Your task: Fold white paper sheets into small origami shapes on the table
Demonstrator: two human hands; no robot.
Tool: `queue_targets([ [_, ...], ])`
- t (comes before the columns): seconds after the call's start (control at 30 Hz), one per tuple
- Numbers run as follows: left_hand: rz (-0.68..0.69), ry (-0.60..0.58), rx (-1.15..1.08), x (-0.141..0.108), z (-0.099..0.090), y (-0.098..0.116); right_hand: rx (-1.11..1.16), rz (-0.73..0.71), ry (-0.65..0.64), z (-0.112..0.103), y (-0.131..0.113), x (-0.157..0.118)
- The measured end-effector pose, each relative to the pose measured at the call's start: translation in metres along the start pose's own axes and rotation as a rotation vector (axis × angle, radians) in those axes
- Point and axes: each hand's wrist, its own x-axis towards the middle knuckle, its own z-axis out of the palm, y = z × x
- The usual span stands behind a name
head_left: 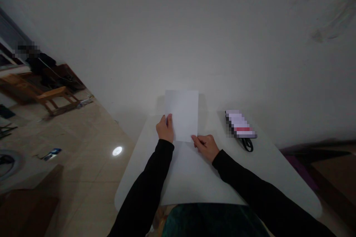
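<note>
A plain white sheet of paper (pixel 183 113) is held up over the white table (pixel 205 189), its upper part against the wall behind. At its left edge my left hand (pixel 165 129) is closed, the thumb on the near face and the fingers behind. Lower down, my right hand (pixel 205 146) pinches the bottom right corner between thumb and fingers. No writing or fold shows on the side facing me. Something small and blue peeks out by my left fingers, too small to name.
On the table's right side lies a phone (pixel 240 124) with a dark strap (pixel 247 144). A bare wall (pixel 178 37) rises behind the table. Off to the left are a wooden stool (pixel 57 94), a seated person (pixel 41 63) and a tiled floor (pixel 91 163).
</note>
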Motion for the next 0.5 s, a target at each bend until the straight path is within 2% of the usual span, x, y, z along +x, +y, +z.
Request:
queue_targets([
  [0.23, 0.015, -0.019, -0.102, -0.008, 0.002, 0.012, 0.047, 0.004, 0.169, -0.004, 0.000, 0.005],
  [0.33, -0.028, -0.014, -0.187, -0.013, 0.003, 0.017, 0.056, 0.000, 0.309, -0.007, -0.002, 0.007],
  [0.5, -0.020, -0.183, -0.318, -0.021, 0.012, 0.022, 0.047, -0.007, 0.571, -0.026, 0.003, 0.019],
])
